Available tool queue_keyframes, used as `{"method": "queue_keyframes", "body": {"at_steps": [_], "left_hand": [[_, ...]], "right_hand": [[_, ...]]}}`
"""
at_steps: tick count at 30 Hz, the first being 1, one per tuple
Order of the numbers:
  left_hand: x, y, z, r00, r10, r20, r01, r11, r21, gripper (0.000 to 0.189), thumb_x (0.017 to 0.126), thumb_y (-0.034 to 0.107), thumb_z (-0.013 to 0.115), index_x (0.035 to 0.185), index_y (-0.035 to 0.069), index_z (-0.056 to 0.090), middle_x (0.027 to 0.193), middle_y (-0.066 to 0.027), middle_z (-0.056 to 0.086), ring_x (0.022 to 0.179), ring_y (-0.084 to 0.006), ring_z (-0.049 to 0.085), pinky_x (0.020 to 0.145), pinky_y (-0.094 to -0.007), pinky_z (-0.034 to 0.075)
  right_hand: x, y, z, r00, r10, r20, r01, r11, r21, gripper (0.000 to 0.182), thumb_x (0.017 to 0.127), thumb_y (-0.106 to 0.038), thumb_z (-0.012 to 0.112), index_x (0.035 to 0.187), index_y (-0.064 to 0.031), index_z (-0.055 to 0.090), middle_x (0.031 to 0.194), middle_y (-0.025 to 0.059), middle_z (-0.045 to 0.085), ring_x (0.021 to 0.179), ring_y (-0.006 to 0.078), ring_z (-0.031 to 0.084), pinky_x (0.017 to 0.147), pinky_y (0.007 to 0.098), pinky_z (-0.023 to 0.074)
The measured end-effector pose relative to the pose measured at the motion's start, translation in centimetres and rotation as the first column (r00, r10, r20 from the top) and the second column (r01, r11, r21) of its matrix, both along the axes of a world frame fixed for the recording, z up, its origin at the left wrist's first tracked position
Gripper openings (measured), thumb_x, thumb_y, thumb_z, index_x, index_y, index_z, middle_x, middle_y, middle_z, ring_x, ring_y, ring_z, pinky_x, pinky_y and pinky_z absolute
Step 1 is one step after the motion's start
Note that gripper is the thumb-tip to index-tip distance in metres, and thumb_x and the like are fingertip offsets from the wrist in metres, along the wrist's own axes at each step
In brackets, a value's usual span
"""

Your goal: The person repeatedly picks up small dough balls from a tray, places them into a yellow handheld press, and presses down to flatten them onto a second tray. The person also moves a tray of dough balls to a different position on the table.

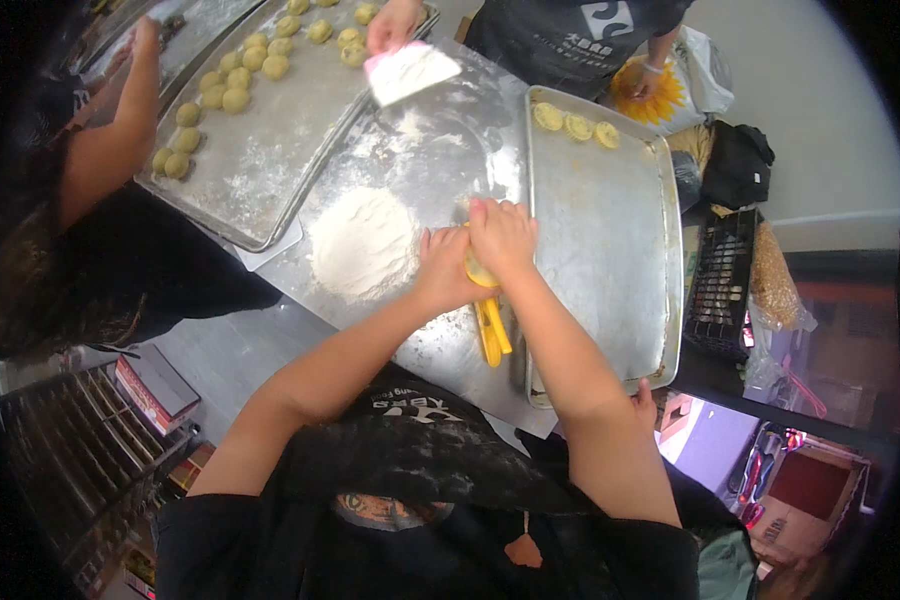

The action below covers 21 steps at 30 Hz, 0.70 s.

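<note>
My left hand (447, 271) grips the left side of a yellow pastry mould (481, 271), whose yellow handle (493, 332) points towards me over the metal worktop (427, 169). From the right, my right hand (504, 238) presses down on the mould and covers much of it. What lies inside the mould is mostly hidden. Beside my left hand spreads a round heap of white flour (364, 244). On the right a metal baking tray (607, 247) holds three pressed yellow pastries (578, 127) at its far end.
Another tray (262, 161) at the left bears many round dough balls (255, 58). Across the worktop a co-worker's hand (394, 26) holds a floury scraper (412, 73). A second co-worker's arm (112, 142) is at the left. A black crate (722, 277) stands beyond the right tray.
</note>
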<state>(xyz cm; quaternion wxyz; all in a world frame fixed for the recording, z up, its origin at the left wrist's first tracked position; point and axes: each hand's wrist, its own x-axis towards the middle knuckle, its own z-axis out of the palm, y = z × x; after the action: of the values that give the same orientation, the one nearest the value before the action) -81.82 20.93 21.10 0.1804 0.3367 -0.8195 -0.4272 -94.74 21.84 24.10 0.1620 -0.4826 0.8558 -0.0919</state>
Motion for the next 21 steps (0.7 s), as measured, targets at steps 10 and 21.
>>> {"method": "queue_keyframes", "body": {"at_steps": [10, 21], "left_hand": [[-1.0, -1.4, 4.4, 0.971, -0.176, 0.16, 0.219, 0.922, -0.32, 0.062, 0.076, 0.044, 0.071, 0.122, 0.007, 0.049, 0.114, -0.0162, 0.048, 0.088, -0.0359, 0.061, 0.068, -0.0444, 0.053], [-4.9, -0.5, 5.7, 0.917, -0.394, 0.065, 0.385, 0.827, -0.409, 0.057, 0.086, 0.032, 0.066, 0.132, 0.004, 0.049, 0.147, -0.02, 0.033, 0.137, -0.0395, 0.031, 0.109, -0.0468, 0.032]], "right_hand": [[-4.6, 9.9, 4.2, 0.939, -0.202, 0.276, 0.212, 0.977, -0.005, 0.063, 0.095, -0.056, 0.042, 0.103, 0.0024, 0.063, 0.097, 0.0241, 0.064, 0.098, 0.0362, 0.061, 0.083, 0.0425, 0.0465], [-8.7, 12.3, 1.4, 0.032, 0.188, 0.982, 0.705, 0.691, -0.156, 0.036, 0.092, -0.018, 0.063, 0.123, -0.0051, 0.051, 0.112, 0.0123, 0.062, 0.106, 0.0271, 0.063, 0.088, 0.0419, 0.0548]]}}
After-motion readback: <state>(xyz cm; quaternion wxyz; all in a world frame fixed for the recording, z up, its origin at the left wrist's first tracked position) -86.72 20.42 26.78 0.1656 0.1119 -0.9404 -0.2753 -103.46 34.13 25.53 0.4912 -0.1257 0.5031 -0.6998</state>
